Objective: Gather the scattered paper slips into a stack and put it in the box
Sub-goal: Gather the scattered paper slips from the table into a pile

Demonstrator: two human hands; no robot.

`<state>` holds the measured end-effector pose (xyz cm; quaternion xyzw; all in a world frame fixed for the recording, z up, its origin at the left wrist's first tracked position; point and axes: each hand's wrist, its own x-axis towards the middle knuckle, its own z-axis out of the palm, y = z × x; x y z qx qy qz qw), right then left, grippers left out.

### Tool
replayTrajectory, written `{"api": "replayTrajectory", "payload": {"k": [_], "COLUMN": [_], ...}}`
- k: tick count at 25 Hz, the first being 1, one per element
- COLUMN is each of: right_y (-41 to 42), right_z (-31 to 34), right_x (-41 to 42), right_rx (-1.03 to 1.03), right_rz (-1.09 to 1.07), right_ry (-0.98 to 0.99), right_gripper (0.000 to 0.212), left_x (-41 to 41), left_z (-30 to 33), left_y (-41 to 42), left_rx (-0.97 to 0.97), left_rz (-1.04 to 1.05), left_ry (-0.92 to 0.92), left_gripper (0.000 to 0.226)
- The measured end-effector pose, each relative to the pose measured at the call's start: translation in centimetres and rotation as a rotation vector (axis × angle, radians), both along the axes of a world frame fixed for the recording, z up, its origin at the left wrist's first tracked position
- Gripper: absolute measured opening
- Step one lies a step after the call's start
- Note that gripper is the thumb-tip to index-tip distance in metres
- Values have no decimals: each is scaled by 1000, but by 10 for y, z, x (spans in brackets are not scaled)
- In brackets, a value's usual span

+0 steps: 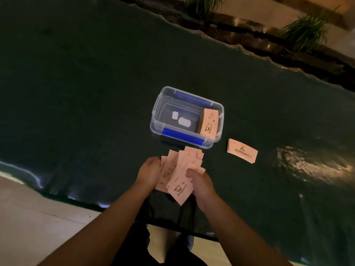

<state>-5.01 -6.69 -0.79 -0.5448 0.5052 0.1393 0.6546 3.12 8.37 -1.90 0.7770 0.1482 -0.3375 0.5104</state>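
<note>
A loose, fanned bunch of pale pink paper slips (178, 169) with a coffee-cup print lies between my hands, just in front of the box. My left hand (150, 172) presses the bunch's left side; my right hand (199, 181) grips its right side, thumb on top. The clear plastic box (156, 110) with blue latches stands open behind them. One neat stack of slips (208, 121) leans against its right inner wall. Another squared stack (242, 150) lies on the table to the right of the box.
The dark glossy table (86, 93) has a wavy far edge, with plants (305, 33) beyond it. Its near edge runs just under my forearms, above a pale floor (38, 217). Two white labels (181, 120) show on the box's bottom.
</note>
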Motion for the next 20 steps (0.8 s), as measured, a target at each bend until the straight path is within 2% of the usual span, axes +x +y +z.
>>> {"api": "replayTrajectory", "payload": {"k": [4,6,12,14,17,20], "right_y": [0,3,13,19,20,6], "right_z": [4,6,9,12,14,17], "right_x": [6,9,11,11,10,5], "right_rx": [-5,2,30,43,48,41], "right_rz": [61,92,122,118,108,132], "right_ry": [-49,-78,-100,-136,-160,-185], "right_gripper": [35,39,49,49,53,59], "left_x": [1,-1,0,2,-1,-8], "left_z": [3,5,4,4,2,-3], "left_y": [-6,-11,-19,-22,-30,-35], "left_rx": [-148,-201,-187,-179,-172,-247], "left_rz": [-14,-105,-258,-286,-261,-126], "left_ry": [136,176,278,282,259,256], "left_gripper": [32,39,59,58,51,51]}}
